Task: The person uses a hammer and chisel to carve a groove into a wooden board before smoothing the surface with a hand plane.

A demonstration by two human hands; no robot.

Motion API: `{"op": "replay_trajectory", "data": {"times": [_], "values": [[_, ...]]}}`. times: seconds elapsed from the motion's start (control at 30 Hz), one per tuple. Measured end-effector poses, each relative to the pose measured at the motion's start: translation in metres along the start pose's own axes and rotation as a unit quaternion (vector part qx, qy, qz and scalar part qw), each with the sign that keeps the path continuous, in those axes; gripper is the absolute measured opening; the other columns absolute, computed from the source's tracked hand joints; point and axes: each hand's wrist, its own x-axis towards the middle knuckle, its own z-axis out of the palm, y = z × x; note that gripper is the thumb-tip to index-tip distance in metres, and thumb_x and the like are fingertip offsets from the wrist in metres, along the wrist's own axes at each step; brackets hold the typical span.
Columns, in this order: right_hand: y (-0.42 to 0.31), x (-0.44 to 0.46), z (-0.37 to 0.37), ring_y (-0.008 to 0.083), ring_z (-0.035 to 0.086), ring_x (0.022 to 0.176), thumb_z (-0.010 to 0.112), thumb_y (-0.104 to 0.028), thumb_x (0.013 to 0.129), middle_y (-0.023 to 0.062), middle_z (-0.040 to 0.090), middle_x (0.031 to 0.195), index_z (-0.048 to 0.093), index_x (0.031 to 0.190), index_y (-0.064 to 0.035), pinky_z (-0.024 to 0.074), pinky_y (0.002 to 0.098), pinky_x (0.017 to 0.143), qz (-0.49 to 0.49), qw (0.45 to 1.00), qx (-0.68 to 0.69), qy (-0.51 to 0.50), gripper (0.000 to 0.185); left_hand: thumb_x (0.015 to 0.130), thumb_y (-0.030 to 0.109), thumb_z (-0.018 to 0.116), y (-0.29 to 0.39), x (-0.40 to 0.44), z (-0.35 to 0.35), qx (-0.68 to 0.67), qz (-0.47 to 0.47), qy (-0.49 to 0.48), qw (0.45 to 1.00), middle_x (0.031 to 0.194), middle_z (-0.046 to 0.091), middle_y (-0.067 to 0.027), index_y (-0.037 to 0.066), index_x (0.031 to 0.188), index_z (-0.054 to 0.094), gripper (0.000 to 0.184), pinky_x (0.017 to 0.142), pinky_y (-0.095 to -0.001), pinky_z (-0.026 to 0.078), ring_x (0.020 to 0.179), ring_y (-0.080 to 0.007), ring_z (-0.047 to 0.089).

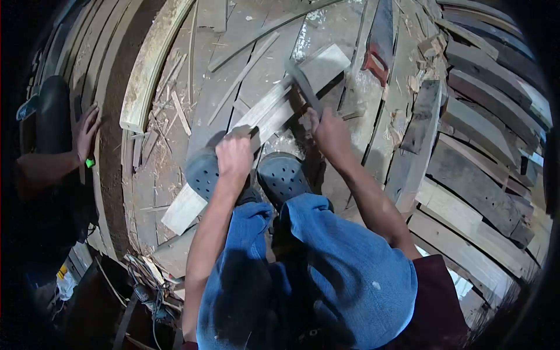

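Note:
A long pale wooden board [274, 114] lies slantwise on the plank floor, with a groove or step along its upper part. My left hand [234, 154] is a closed fist at the board's edge; a short dark end [255, 132] shows beside the fingers, its kind unclear. My right hand [331, 135] is wrapped round a dark, slightly curved tool [303, 84] whose far part is over the board. One clog [203, 173] rests on or against the board, and the other clog [283, 175] stands to its right.
A handsaw [378, 49] with a red handle lies at upper right. Curved timber [153, 64] and wood strips [245, 76] lie at upper left. Timber offcuts [478, 186] are stacked at right. Another person's hand [87, 131] touches a beam at left. Cables [153, 291] and scraps lie at lower left.

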Motion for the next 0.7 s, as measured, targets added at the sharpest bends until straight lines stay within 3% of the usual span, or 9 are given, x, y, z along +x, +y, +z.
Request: {"op": "replay_trajectory", "data": {"times": [0.07, 0.13, 0.2, 0.27, 0.33, 0.4, 0.43, 0.57, 0.7], "values": [[-0.014, 0.001, 0.001, 0.0436, 0.063, 0.060, 0.057, -0.039, 0.092, 0.0243, 0.062, 0.064, 0.051, 0.097, 0.0007, 0.0495, 0.0544, 0.053, 0.041, 0.999, 0.010, -0.006, 0.041, 0.077, 0.008, 0.058, 0.002, 0.001, -0.003, -0.007, -0.009, 0.025, 1.000, 0.080, 0.070, -0.0161, 0.005, 0.079, 0.072, 0.015, 0.065, -0.0415, 0.056, 0.074, -0.0302, 0.070], [-0.033, -0.045, 0.022, 0.0416, 0.063, 0.056, 0.056, -0.041, 0.093, 0.0210, 0.060, 0.059, 0.052, 0.096, -0.0019, 0.0507, 0.0525, 0.053, -0.087, 0.994, 0.011, -0.058, 0.040, 0.077, 0.008, 0.058, 0.001, 0.005, 0.001, 0.001, -0.015, 0.018, 1.000, 0.077, 0.069, -0.0159, 0.005, 0.079, 0.072, 0.014, 0.065, -0.0414, 0.056, 0.072, -0.0302, 0.070], [-0.014, -0.024, 0.011, 0.0415, 0.063, 0.056, 0.052, -0.044, 0.094, 0.0207, 0.060, 0.060, 0.052, 0.096, -0.0013, 0.0505, 0.0523, 0.053, -0.108, 0.993, -0.036, -0.037, 0.043, 0.076, 0.007, 0.058, 0.001, 0.009, 0.000, -0.008, -0.006, 0.070, 0.998, 0.075, 0.069, -0.0160, 0.005, 0.077, 0.072, 0.014, 0.064, -0.0412, 0.056, 0.071, -0.0304, 0.070], [0.008, 0.019, -0.007, 0.0414, 0.063, 0.057, 0.049, -0.045, 0.096, 0.0207, 0.062, 0.063, 0.054, 0.097, -0.0002, 0.0499, 0.0522, 0.052, -0.014, 1.000, -0.001, -0.003, 0.045, 0.076, 0.007, 0.058, 0.002, -0.004, 0.005, -0.018, -0.003, 0.061, 0.998, 0.075, 0.069, -0.0164, 0.004, 0.074, 0.072, 0.014, 0.063, -0.0411, 0.056, 0.070, -0.0306, 0.070], [-0.010, 0.006, -0.003, 0.0421, 0.063, 0.057, 0.050, -0.043, 0.096, 0.0218, 0.063, 0.065, 0.054, 0.097, 0.0014, 0.0498, 0.0530, 0.052, 0.041, 0.999, 0.001, -0.026, 0.045, 0.076, 0.007, 0.058, 0.001, 0.001, -0.002, -0.020, -0.008, 0.029, 0.999, 0.077, 0.069, -0.0171, 0.004, 0.070, 0.071, 0.015, 0.062, -0.0411, 0.056, 0.072, -0.0306, 0.070], [-0.035, -0.046, 0.013, 0.0433, 0.062, 0.056, 0.050, -0.043, 0.096, 0.0222, 0.064, 0.066, 0.055, 0.097, 0.0024, 0.0491, 0.0548, 0.053, -0.094, 0.991, 0.006, -0.095, 0.045, 0.076, 0.007, 0.058, 0.003, 0.001, -0.002, 0.001, -0.007, 0.036, 0.999, 0.079, 0.069, -0.0172, 0.004, 0.072, 0.071, 0.014, 0.062, -0.0409, 0.056, 0.073, -0.0304, 0.070], [-0.033, -0.044, 0.015, 0.0422, 0.062, 0.054, 0.052, -0.039, 0.095, 0.0217, 0.063, 0.063, 0.055, 0.095, 0.0014, 0.0492, 0.0546, 0.052, -0.092, 0.990, 0.026, -0.102, 0.041, 0.077, 0.007, 0.058, 0.001, 0.004, 0.000, 0.014, -0.003, 0.041, 0.999, 0.080, 0.069, -0.0173, 0.004, 0.073, 0.071, 0.014, 0.063, -0.0408, 0.057, 0.073, -0.0303, 0.070], [-0.002, 0.016, -0.013, 0.0420, 0.063, 0.054, 0.056, -0.037, 0.093, 0.0211, 0.061, 0.059, 0.054, 0.091, 0.0000, 0.0499, 0.0529, 0.050, -0.021, 0.999, -0.015, 0.024, 0.037, 0.079, 0.008, 0.057, 0.006, 0.000, -0.008, -0.020, -0.025, 0.036, 0.999, 0.079, 0.069, -0.0168, 0.004, 0.077, 0.071, 0.015, 0.069, -0.0415, 0.056, 0.073, -0.0310, 0.069], [-0.037, -0.045, 0.022, 0.0431, 0.062, 0.056, 0.056, -0.038, 0.094, 0.0219, 0.063, 0.064, 0.054, 0.091, 0.0013, 0.0488, 0.0523, 0.049, -0.102, 0.994, -0.006, -0.049, 0.040, 0.079, 0.005, 0.057, 0.004, 0.004, -0.008, 0.005, -0.016, 0.005, 1.000, 0.084, 0.069, -0.0174, 0.002, 0.084, 0.071, 0.015, 0.067, -0.0421, 0.056, 0.075, -0.0317, 0.069]]}}
